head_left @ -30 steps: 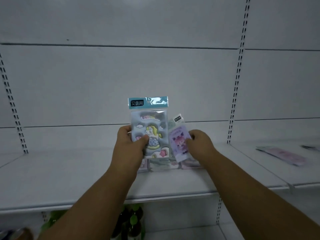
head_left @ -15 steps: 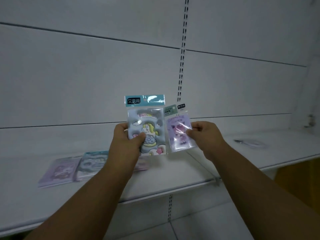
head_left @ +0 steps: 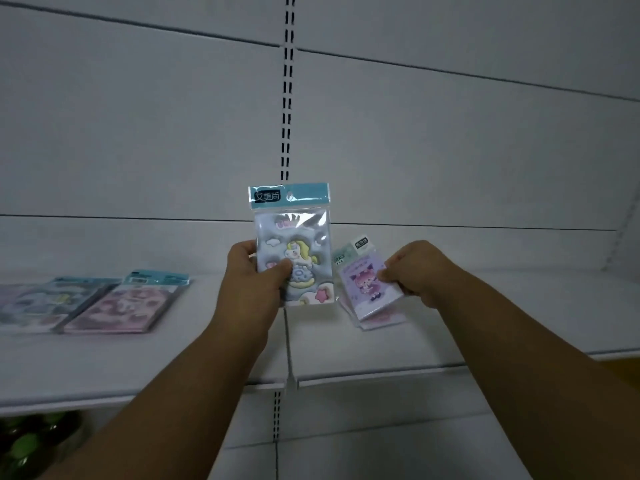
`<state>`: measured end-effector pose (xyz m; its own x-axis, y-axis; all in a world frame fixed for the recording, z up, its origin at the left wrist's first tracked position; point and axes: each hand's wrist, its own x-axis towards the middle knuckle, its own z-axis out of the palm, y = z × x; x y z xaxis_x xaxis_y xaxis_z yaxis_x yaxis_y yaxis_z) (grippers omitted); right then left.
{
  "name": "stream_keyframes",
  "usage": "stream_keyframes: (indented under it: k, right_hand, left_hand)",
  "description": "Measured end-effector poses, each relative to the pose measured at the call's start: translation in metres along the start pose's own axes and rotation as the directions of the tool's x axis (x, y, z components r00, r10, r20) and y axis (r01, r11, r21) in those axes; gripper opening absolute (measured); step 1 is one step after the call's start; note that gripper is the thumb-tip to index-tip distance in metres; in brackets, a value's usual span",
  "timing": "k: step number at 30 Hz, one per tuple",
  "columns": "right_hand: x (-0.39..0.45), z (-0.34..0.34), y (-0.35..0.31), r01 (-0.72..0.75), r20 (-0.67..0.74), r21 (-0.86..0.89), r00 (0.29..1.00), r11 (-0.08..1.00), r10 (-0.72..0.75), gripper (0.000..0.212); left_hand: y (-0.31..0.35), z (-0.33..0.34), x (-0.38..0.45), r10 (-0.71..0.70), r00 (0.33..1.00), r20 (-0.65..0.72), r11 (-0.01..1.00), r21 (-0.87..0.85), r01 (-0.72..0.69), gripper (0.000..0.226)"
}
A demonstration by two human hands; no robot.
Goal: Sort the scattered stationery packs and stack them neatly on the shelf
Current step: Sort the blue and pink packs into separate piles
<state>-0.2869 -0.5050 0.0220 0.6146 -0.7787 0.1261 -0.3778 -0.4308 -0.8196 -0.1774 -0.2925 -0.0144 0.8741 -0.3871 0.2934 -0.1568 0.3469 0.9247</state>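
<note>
1. Stationery packs are split between the two hands. The unicorn pack (head_left: 292,247) stands upright in the left hand (head_left: 254,271), thumb curled over its front and fingers behind its left edge. Held by the lower half, its teal header stays clear, which probably helps in matching it to a pile.
2. The right hand (head_left: 414,271) pinches the smaller purple pack (head_left: 369,285) by its right edge, thumb on the face. The pack tilts back and hangs low, over a few similar small packs (head_left: 375,320) lying on the shelf (head_left: 450,323); whether it touches them I cannot tell. This looks like the placing step for that kind.
3. Keeping the two packs apart, one per hand, seems to serve the sorting: different sizes, different piles.
4. Further left on the shelf, well apart from the hands, lie flat piles with teal headers: a pink pack (head_left: 128,306) uppermost on one and, just beside it, a blue-grey pack (head_left: 38,306). The unicorn pack likely belongs there.
5. The shelf is white board in two sections meeting below the left hand, backed by white panels and a slotted upright (head_left: 286,109). The light is dim. Green-capped bottles (head_left: 24,441) show below at the left.
</note>
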Motion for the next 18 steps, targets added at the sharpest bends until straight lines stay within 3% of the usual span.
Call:
stream_keyframes:
  k: [2, 4, 6, 9, 11, 14, 16, 18]
  right_hand:
    - [0.006, 0.003, 0.012, -0.019, 0.069, -0.071, 0.997, 0.997, 0.024, 0.023]
    - [0.01, 0.006, 0.019, 0.04, 0.093, -0.273, 0.996, 0.961, -0.015, 0.026]
    - [0.011, 0.008, 0.023, 0.084, 0.079, -0.445, 0.995, 0.892, -0.054, 0.036]
    - [0.009, 0.01, 0.027, 0.128, 0.059, -0.574, 0.992, 0.809, -0.115, 0.028]
    - [0.006, 0.014, 0.027, 0.219, 0.035, -0.51, 0.972, 0.832, -0.234, 0.026]
    - [-0.008, 0.014, 0.014, 0.362, 0.03, -0.14, 0.932, 0.922, -0.361, 0.049]
    - [-0.025, 0.01, 0.002, 0.327, 0.126, 0.095, 0.933, 0.94, -0.337, 0.048]
    - [-0.036, 0.003, -0.003, 0.281, 0.148, 0.197, 0.939, 0.939, -0.312, 0.032]
  left_hand:
    - [-0.002, 0.009, -0.005, -0.003, 1.0, -0.029, 1.0, 0.013, 0.003, 0.027]
    - [-0.005, 0.015, -0.008, -0.003, 0.999, -0.052, 0.999, 0.037, 0.005, 0.027]
    - [-0.005, 0.021, -0.009, -0.009, 0.998, -0.066, 0.998, 0.058, 0.013, 0.028]
    - [-0.006, 0.027, -0.01, -0.008, 0.998, -0.057, 0.997, 0.081, 0.013, 0.028]
    - [-0.007, 0.029, -0.009, -0.02, 0.998, -0.054, 0.997, 0.073, 0.023, 0.028]
    - [-0.01, 0.033, -0.005, -0.045, 0.998, -0.049, 0.997, 0.056, 0.048, 0.028]
    - [-0.01, 0.04, -0.001, -0.071, 0.997, -0.027, 0.996, 0.057, 0.073, 0.028]
    - [-0.01, 0.052, 0.003, -0.108, 0.994, 0.014, 0.993, 0.046, 0.107, 0.026]
